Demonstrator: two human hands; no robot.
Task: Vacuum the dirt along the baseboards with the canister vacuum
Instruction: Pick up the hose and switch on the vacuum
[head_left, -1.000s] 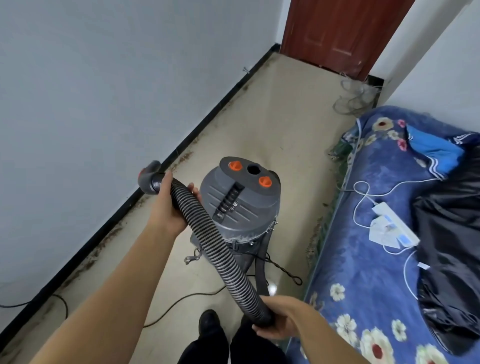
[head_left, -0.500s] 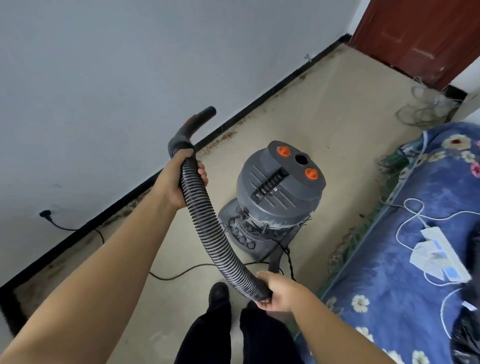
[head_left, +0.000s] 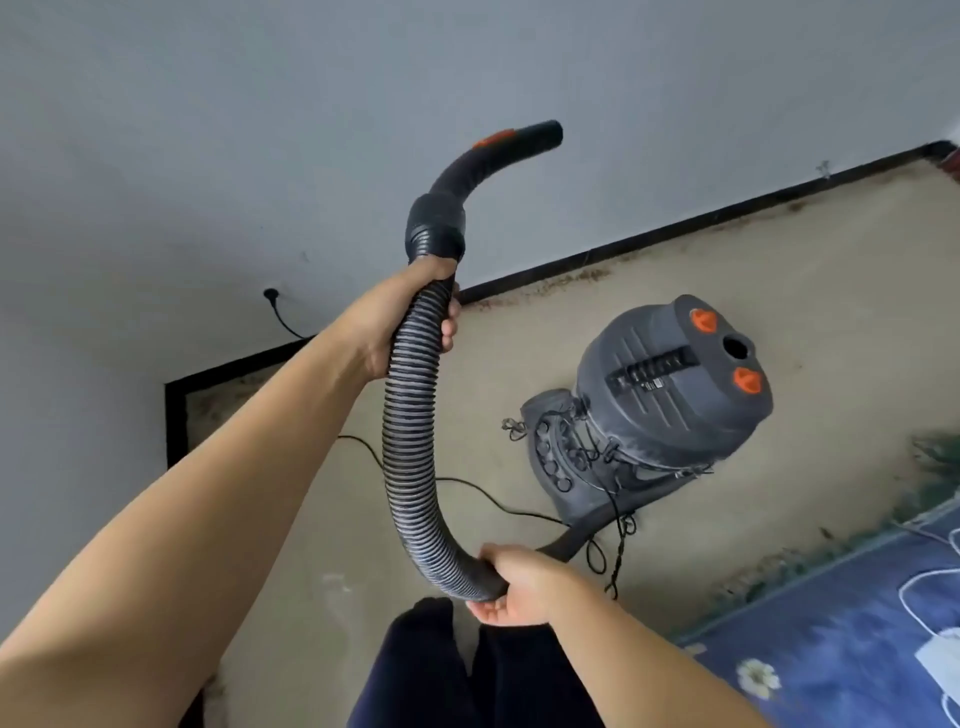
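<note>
The hose (head_left: 410, 441) is hanging in a long loop between the person's two hands, ribbed and bendy, sagging under its own weight the way a soft, light tube does. Its curved black handle end (head_left: 485, 161), with an orange slider on top, is pointing up and away toward the wall (head_left: 260, 130), well off the floor (head_left: 779, 270); no floor nozzle is fitted that I can see. The left hand (head_left: 400, 322) is wrapping round the ribbed part just below the stiff collar, fingers curled fully about it. The right hand (head_left: 511, 582) is gripping the hose low down, near the person's legs, where the hose is bending back toward the vacuum (head_left: 660, 400).

That grey canister is standing on the floor a little out from the baseboard (head_left: 675, 226), orange knobs on its lid, with thin cords tangled at its base and a power cord (head_left: 467, 486) trailing across the floor toward a plug in the wall. It looks bulky, likely the heavy part, better dragged by the hose than lifted.

I would judge the stiff curved end to be the better place to steer from, since the ribbed length flexes and will wander; the ribs do give a sure, non-slip hold. Dirt (head_left: 566, 280) is lying in a brown line along the baseboard and in the floor's corner to the left. A blue flowered bedcover (head_left: 831, 639) is showing at the lower right.
</note>
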